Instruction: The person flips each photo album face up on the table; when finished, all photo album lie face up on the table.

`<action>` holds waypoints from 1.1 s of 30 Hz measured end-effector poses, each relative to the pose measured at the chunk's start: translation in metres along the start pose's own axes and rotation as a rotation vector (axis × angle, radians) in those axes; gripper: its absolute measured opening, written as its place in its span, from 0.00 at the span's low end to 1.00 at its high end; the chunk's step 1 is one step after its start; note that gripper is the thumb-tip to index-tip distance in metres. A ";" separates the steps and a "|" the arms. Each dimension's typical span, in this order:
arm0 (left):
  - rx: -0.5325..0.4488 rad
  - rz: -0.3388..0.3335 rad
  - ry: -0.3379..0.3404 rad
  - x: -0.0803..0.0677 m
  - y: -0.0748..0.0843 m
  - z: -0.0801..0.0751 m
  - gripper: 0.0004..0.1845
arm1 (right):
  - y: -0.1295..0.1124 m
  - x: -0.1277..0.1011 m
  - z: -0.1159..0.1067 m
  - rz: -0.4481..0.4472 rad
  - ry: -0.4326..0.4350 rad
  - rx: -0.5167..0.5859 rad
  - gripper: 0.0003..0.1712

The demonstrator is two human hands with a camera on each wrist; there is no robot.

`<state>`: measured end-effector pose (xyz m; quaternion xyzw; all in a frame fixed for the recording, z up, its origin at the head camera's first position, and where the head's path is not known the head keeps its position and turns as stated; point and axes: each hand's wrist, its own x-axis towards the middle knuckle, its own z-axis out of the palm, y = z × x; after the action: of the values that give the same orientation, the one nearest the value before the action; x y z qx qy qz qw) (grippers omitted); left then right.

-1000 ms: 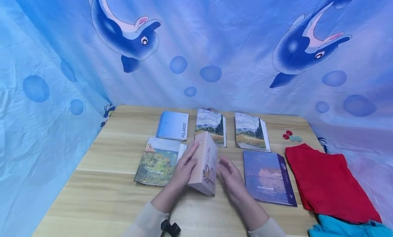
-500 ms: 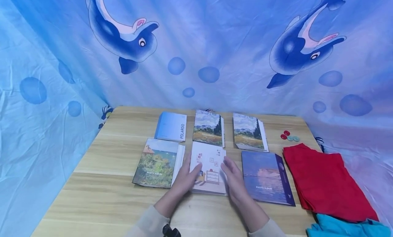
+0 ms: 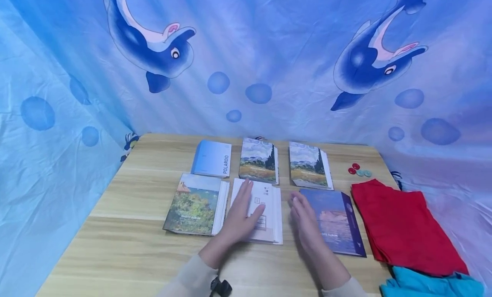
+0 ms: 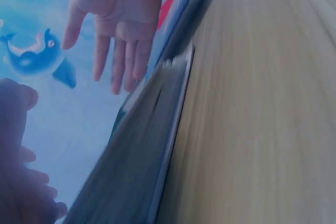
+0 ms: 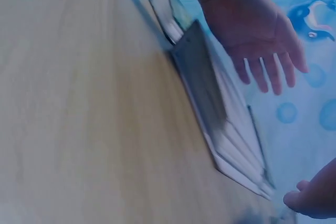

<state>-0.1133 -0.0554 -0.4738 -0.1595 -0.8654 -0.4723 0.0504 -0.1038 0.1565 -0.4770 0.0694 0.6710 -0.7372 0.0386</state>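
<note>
A white photo album (image 3: 265, 235) with a drawn room on its cover lies flat at the front middle of the table, pages towards the right. My left hand (image 3: 240, 218) is over its cover, fingers straight and thumb spread, hiding much of the drawing. In the right wrist view the left palm (image 5: 249, 24) shows above the album (image 5: 202, 82), apart from it. To the right of the white album, my right hand (image 3: 307, 222) has its fingers extended and holds nothing. It overlaps the left edge of a purple-blue photo album (image 3: 336, 220). In the left wrist view the right palm (image 4: 126, 9) appears unfolded.
Left of the white album lies a garden-picture photo album (image 3: 194, 205). Behind stand a blue Polaroid album (image 3: 211, 158) and two landscape albums, one left (image 3: 257, 160) and one right (image 3: 310, 164). Buttons (image 3: 359, 170), red cloth (image 3: 407, 228) and teal cloth (image 3: 430, 284) lie at the right.
The white album went from being tilted upright between both hands to lying flat in the front row. Both hands have let go; the right moved rightward and the left rose over the cover.
</note>
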 end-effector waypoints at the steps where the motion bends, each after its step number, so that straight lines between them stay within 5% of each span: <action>1: -0.012 -0.003 -0.016 0.002 0.002 0.004 0.42 | -0.004 -0.001 -0.004 -0.004 0.007 -0.017 0.34; 13: -0.110 0.031 -0.146 0.017 0.021 0.057 0.38 | -0.025 -0.006 -0.067 0.000 0.067 -0.367 0.41; 22: -0.228 -0.064 -0.188 0.014 0.041 0.096 0.36 | -0.028 -0.018 -0.114 0.106 0.201 -0.432 0.45; 33: -0.275 -0.170 -0.229 0.010 0.052 0.117 0.35 | -0.018 -0.011 -0.123 0.234 0.151 -0.634 0.53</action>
<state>-0.0986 0.0709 -0.4940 -0.1438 -0.8032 -0.5674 -0.1109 -0.0890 0.2800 -0.4683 0.1849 0.8552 -0.4753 0.0926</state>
